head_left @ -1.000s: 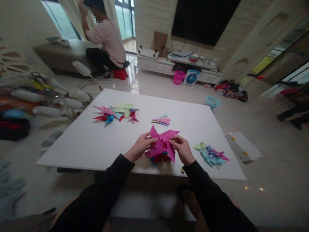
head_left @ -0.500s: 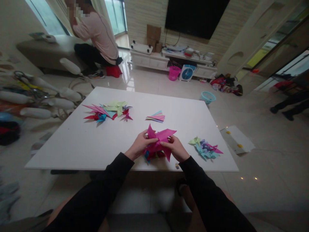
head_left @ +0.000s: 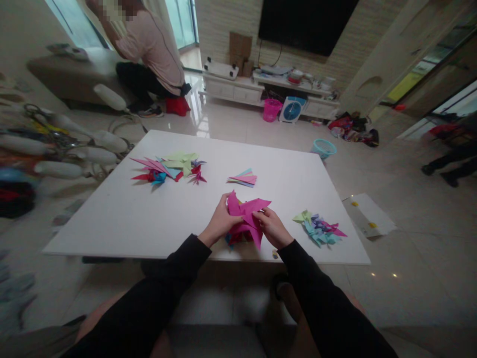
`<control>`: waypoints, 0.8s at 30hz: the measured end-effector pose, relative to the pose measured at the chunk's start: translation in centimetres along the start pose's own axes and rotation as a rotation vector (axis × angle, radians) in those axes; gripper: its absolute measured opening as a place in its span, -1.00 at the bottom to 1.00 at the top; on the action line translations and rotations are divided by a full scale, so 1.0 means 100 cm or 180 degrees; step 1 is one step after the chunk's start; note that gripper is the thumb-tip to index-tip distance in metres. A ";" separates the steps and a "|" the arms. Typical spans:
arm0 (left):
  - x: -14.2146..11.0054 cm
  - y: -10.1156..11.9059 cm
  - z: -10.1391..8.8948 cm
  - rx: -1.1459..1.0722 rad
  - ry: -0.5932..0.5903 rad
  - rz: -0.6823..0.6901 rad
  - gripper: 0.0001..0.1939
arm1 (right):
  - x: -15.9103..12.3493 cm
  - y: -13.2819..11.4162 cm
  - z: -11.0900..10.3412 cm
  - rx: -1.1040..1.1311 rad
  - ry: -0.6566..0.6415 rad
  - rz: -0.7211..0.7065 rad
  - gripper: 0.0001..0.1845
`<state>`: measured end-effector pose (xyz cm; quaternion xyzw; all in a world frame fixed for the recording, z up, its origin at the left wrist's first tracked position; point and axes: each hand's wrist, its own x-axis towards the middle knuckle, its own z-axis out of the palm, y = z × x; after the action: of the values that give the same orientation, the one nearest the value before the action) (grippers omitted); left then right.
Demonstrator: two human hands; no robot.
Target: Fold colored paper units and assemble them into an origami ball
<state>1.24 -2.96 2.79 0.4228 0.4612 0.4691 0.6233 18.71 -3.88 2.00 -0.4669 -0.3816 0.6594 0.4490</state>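
A bright pink folded paper point(head_left: 250, 211), with several pointed flaps spread out, is held between both hands just above the table's near edge. My left hand point(head_left: 220, 220) grips its left side, the thumb across the front and the fingers behind. On the right side, my right hand point(head_left: 274, 227) pinches a flap between thumb and fingers. Beneath the pink paper, red and blue folded pieces point(head_left: 231, 239) partly show; the rest of them is hidden. Straight ahead lies a fanned stack of folded paper strips point(head_left: 244, 179) in pink, blue and pale tones.
On the white table point(head_left: 130, 219), a pile of colourful folded papers point(head_left: 167, 168) lies far left and another pile point(head_left: 319, 228) at right. A tiny scrap point(head_left: 275, 254) sits by the near edge. A person point(head_left: 156, 54) sits beyond. A blue basket point(head_left: 323, 148) stands behind the far-right corner.
My right thumb has shifted from the middle of the pink paper toward its right flap. My left hand keeps its hold. The view has tilted slightly.
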 end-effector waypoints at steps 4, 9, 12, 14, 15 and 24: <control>-0.001 0.001 -0.002 0.0151 0.0097 -0.0014 -0.11 | -0.002 0.001 0.002 0.0020 -0.0144 -0.0021 -0.55; 0.001 0.000 -0.003 -0.0035 -0.0005 -0.0184 -0.32 | -0.001 0.003 0.003 -0.0297 0.0105 -0.0104 -0.55; 0.001 -0.002 -0.003 -0.0015 -0.0007 -0.0189 -0.26 | 0.001 0.002 0.004 -0.0438 0.0167 -0.0299 -0.59; 0.004 -0.004 -0.005 0.0029 0.0039 -0.0164 -0.20 | 0.002 0.000 0.003 -0.0529 0.0150 -0.0437 -0.60; 0.006 -0.004 -0.006 0.0047 0.0080 -0.0185 -0.20 | 0.003 -0.002 0.002 -0.0596 0.0199 -0.0490 -0.60; 0.109 -0.014 0.034 0.0549 0.0429 -0.0135 -0.52 | -0.002 -0.036 -0.030 -0.1595 0.1427 -0.1426 -0.71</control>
<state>6.26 7.01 0.23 0.4325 0.5495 0.4418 0.5620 22.44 -2.74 4.58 -0.5995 -0.5154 0.3135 0.5260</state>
